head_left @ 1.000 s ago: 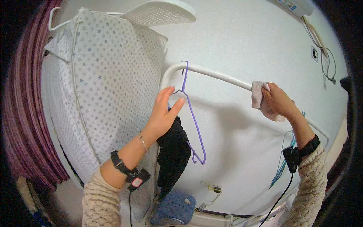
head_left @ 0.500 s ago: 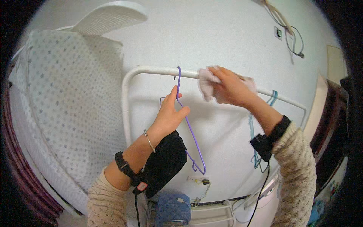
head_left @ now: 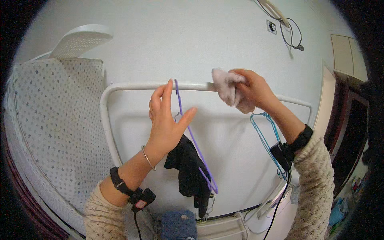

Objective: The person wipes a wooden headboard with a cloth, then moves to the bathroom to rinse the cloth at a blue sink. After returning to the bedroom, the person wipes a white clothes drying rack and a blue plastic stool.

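Note:
My right hand [head_left: 253, 89] grips a crumpled, pale pinkish-white cloth [head_left: 227, 90] against the white metal rail [head_left: 196, 85]. My left hand [head_left: 165, 118] is open, fingers up and thumb apart, with its fingertips close to the rail. Beside those fingers a purple hanger [head_left: 193, 142] is hooked over the rail and tilts down to the right. Black fabric [head_left: 186, 170] hangs behind my left hand and the hanger; which hanger bears it is hard to tell. Light-blue hangers [head_left: 262, 132] hang below my right wrist, their hooks partly hidden.
A star-patterned cover [head_left: 60, 116] drapes a tall shape at the left, with a white perforated piece [head_left: 82, 40] above it. Low down are a blue fabric item [head_left: 179, 225] and a white rack [head_left: 224, 227]. A wall socket [head_left: 271, 27] and loose cable [head_left: 294, 38] are at upper right.
The view has shifted. My left hand has risen beside the purple hanger's hook, fingers spreading wider. The cloth, earlier spread along the rail, is now bunched in my right hand.

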`<state>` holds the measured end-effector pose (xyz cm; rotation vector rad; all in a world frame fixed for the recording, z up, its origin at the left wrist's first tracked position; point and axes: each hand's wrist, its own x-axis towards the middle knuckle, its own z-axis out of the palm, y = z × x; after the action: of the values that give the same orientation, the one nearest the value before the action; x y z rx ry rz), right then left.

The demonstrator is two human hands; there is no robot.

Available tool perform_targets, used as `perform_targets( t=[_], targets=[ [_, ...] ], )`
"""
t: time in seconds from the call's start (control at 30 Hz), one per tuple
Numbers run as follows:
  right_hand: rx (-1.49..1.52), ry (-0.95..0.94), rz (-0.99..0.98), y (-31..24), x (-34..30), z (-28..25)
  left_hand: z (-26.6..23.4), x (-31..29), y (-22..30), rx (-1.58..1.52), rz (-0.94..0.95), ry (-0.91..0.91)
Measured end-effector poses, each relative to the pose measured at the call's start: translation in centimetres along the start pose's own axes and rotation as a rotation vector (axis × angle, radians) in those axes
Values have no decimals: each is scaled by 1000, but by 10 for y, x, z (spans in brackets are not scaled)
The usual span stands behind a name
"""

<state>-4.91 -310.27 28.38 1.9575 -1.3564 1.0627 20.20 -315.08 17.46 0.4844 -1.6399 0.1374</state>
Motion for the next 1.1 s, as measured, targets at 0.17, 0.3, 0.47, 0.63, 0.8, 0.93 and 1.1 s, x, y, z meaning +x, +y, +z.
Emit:
perform_targets(
  t=[0.17, 0.3, 0.47, 0.63, 0.8, 0.93, 1.1],
  targets=[
    [604, -133, -115, -79, -25, -16, -9, 24, 63, -998, -504, -380],
    [674, -395, -404, -71, -23, -17, -8, 20, 53, -1016, -394, -112],
    [838, -637, 373, -67, -36, -11, -57, 32, 19, -726, -302, 196],
    [1036, -803, 563, -104, -44, 50, -59, 2, -6, -1012, -633, 161],
    [1288, -805, 593, -121, -44, 72, -43, -13, 9, -1312, -859, -118],
    [1365, -581, 554, -105, -61, 80, -40, -11, 22, -1133, -815, -195],
    [1522, -601, 702, -111, -93, 56, -29, 6, 36, -1162, -794, -201]
  ],
)
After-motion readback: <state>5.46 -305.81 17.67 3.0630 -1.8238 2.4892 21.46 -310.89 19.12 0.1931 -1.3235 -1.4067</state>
